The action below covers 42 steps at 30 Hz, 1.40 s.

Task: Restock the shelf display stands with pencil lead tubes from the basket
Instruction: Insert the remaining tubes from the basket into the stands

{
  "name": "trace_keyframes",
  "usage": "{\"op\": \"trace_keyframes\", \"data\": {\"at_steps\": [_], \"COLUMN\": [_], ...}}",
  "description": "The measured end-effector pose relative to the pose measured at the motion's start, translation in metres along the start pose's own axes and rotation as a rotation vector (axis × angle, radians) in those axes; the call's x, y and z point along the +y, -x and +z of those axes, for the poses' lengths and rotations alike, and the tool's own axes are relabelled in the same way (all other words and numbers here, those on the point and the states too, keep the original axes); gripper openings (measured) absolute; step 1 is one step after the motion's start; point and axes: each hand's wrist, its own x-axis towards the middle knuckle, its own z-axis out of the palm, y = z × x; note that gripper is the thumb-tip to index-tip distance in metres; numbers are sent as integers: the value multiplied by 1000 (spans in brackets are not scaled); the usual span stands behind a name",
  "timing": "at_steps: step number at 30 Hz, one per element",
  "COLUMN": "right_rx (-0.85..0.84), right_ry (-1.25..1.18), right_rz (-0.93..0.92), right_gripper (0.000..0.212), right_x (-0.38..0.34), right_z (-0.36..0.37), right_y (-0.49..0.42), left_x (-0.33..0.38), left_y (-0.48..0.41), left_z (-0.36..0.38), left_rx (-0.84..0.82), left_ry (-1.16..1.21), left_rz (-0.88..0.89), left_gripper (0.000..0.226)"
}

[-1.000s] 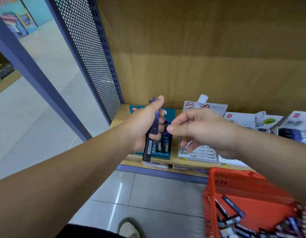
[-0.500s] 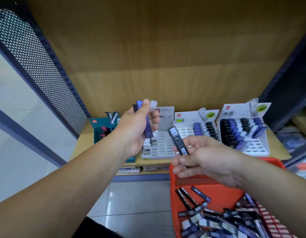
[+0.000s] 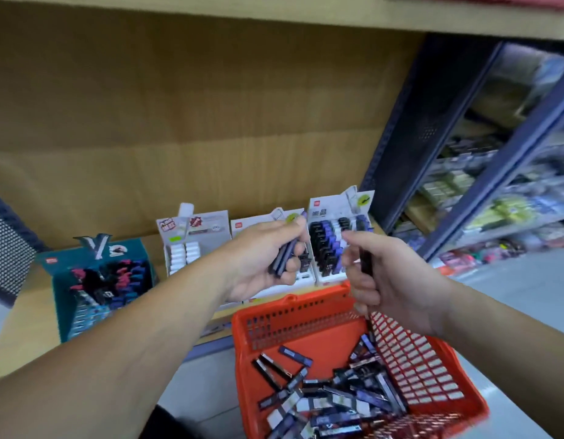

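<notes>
My left hand [image 3: 261, 264] grips a few blue lead tubes [image 3: 285, 256] in front of the middle white display stand [image 3: 252, 224]. My right hand [image 3: 385, 280] holds one black lead tube [image 3: 366, 264] upright, just in front of the right white display stand [image 3: 331, 245], whose slots carry black and blue tubes. The orange basket [image 3: 306, 315] sits below both hands, with several loose lead tubes [image 3: 325, 397] piled in it.
A teal display box [image 3: 96, 280] stands at the left of the wooden shelf [image 3: 30, 315], and another white stand [image 3: 192, 239] is beside it. A dark blue upright [image 3: 417, 131] bounds the shelf on the right, with stocked shelves beyond. Grey floor lies below.
The view has swung right and down. Both hands moved to the right stands, and my right hand now holds the black tube upright by the right stand.
</notes>
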Motion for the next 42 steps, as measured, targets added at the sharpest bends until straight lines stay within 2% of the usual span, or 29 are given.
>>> {"op": "trace_keyframes", "data": {"at_steps": [3,5,7,10,13,16,18,21,23,26,29,31,36,38,42], "right_rx": [9,53,105,85,33,38,86,140,134,122,89,87,70,57,79], "right_ry": [-33,-1,1,-43,23,158,155,230,310,387,517,520,488,442,436], "right_rz": [30,21,-16,-90,-176,-250,-250,-201,-188,-223,-278,-286,-293,-282,-292], "right_gripper": [60,63,59,47,40,26,21,18,19,16,18,18,18,18,19], "right_x": [-7,-6,-4,-4,-4,-2,-1,-1,2,7,6,5,13,19,24], "right_z": [-10,-13,-14,-18,-23,-27,-32,-43,-50,-57,-65,-70,-82,-88,-102], "right_y": [-7,-21,-41,-70,-96,-124,-145,-172,-186,-200,-207,-209,-213,-212,-203], "left_x": [-4,-6,-10,-16,-20,-16,-12,-14,-18,-21,-27,-33,-32,-31,-36], "left_y": [-2,-11,-24,-44,-59,-74,-85,-100,-109,-119,-123,-124,-130,-132,-138], "left_z": [9,12,13,12,8,3,-6,-32,-44,-48,-47,-47,-37,-31,-29], "left_rx": [29,38,53,86,95,72,158,390,459,415,268,184,171,186,202], "left_ry": [-152,-182,-164,-175,-263,-324,-444,-663,-579,-407,-409,-396,-357,-439,-757], "left_rz": [24,38,65,82,81,47,22,-18,-73,-135,-144,-166,-178,-169,-101], "left_gripper": [25,20,11,3,9,25,36,38,34,21,22,21,15,18,19]}}
